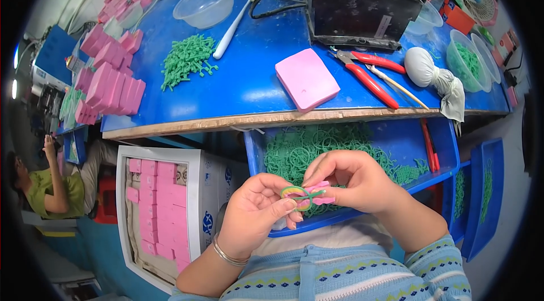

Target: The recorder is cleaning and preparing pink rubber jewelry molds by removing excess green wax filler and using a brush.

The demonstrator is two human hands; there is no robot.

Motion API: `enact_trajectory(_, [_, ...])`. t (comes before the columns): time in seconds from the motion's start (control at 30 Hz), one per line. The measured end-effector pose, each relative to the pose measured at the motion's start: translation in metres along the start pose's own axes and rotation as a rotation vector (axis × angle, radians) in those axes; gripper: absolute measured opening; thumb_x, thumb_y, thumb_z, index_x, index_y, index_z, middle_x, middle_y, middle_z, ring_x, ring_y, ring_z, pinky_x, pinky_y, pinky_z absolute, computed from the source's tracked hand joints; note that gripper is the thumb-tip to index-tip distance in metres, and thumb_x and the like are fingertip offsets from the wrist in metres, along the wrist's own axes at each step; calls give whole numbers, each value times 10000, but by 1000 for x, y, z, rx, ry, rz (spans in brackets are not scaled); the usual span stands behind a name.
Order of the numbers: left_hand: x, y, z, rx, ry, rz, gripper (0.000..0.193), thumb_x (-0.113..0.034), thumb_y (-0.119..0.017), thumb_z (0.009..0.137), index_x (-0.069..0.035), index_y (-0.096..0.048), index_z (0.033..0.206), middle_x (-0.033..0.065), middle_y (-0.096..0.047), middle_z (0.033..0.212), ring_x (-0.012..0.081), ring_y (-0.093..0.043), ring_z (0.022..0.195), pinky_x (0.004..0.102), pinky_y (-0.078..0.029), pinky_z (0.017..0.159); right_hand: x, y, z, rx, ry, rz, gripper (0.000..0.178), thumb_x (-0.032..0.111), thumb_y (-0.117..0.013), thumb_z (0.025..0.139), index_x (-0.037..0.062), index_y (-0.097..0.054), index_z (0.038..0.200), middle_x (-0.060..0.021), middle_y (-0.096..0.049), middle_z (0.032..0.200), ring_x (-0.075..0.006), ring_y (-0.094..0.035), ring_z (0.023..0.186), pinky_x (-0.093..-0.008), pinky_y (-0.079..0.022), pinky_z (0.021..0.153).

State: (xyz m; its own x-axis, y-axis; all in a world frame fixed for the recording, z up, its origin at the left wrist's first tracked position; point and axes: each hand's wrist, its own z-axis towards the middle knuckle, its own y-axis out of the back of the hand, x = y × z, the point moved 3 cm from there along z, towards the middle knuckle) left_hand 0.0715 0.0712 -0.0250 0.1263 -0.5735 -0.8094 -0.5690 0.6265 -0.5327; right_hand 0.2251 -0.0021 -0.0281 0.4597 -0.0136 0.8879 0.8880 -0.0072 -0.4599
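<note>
Just over the near edge of the blue drawer (272, 145), my two hands meet around one small work piece. The fingers of my left hand (254, 207) are closed on a green loop-shaped piece (287, 189), which looks like a wax or plastic casting. A small pink piece (323, 201) with a wavy outline lies behind its green stem, and my right hand (357, 179) pinches there with thumb and fingers. My fingertips partly hide both. Below them, the drawer holds a tangle of similar green loops (294, 156).
On the blue table (238, 94) are a pink block (307, 80), red-handled cutters (371, 77), a tied grey cloth pouch (422, 69) and a green pile (187, 60). Pink blocks (113, 88) stack at left. A white box (195, 205) stands below; another person (48, 188) sits far left.
</note>
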Motion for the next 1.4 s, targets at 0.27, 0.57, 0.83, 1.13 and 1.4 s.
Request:
enact_trajectory(0.27, [0, -2, 0, -15, -20, -18, 189, 24, -548, 814, 9, -462, 981, 131, -592, 823, 164, -607, 653, 256, -512, 529, 10, -6, -7, 14, 226, -518, 127, -18, -614, 753, -6, -598, 878, -117, -607, 933, -159, -592, 850, -268, -488, 709])
enact_trajectory(0.57, [0, 1, -4, 119, -69, -165, 187, 45, -540, 819, 2, -491, 994, 148, -601, 881, 172, -603, 719, 276, -515, 605, -4, -3, -17, -77, -62, -54, 138, 0, -629, 757, -8, -580, 885, -114, -600, 927, -156, -583, 861, -271, -467, 751])
enact_trajectory(0.83, [-8, -11, -4, 143, 75, 173, 391, 64, -575, 789, -11, -350, 1100, 161, -575, 950, 172, -602, 801, 256, -514, 628, 15, -3, -6, 6, 59, -514, 170, 66, -625, 791, 20, -612, 954, -65, -594, 883, -112, -564, 822, -251, -455, 713])
enact_trajectory(1.13, [-2, -5, -2, 28, 68, 91, 268, 46, -584, 795, 59, -503, 1051, 161, -594, 960, 193, -610, 816, 301, -533, 699, 9, -1, -5, -86, 106, -378, 136, 20, -625, 774, 13, -640, 909, -73, -578, 859, -122, -565, 815, -231, -460, 699])
enact_trajectory(1.4, [-9, -4, -4, -58, 68, 68, 185, 26, -567, 811, 60, -529, 989, 172, -618, 908, 199, -629, 770, 301, -538, 689, -3, -14, -2, -115, 83, -135, 110, 1, -546, 831, -16, -526, 937, -107, -564, 930, -118, -554, 830, -249, -464, 686])
